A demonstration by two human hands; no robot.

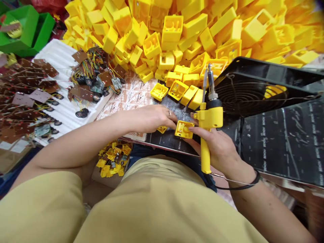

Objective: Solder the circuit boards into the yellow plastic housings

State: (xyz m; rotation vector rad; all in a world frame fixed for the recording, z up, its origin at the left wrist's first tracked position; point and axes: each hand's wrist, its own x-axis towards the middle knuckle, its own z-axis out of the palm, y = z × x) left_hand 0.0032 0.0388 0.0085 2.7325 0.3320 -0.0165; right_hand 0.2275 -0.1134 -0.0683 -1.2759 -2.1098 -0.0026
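Note:
Near the front edge of the black work surface (164, 138), my right hand (215, 141) holds a yellow soldering gun (209, 118), its metal tip pointing up and away. Fingers of the same hand also touch the right side of a small open yellow housing (184, 129). My left hand (159, 118) is bent over the surface, its fingertips at the left side of that housing. Whether they grip anything is hidden. Partly under my left hand lies another yellow piece (162, 129). Several yellow housings (178, 90) stand just beyond my hands.
A large heap of yellow housings (172, 30) fills the back. A black fan (235, 91) stands at the right. White foam (54, 64) at the left carries brown boards (81, 92) with wires and round parts. Below the edge sits a box of filled yellow pieces (113, 158).

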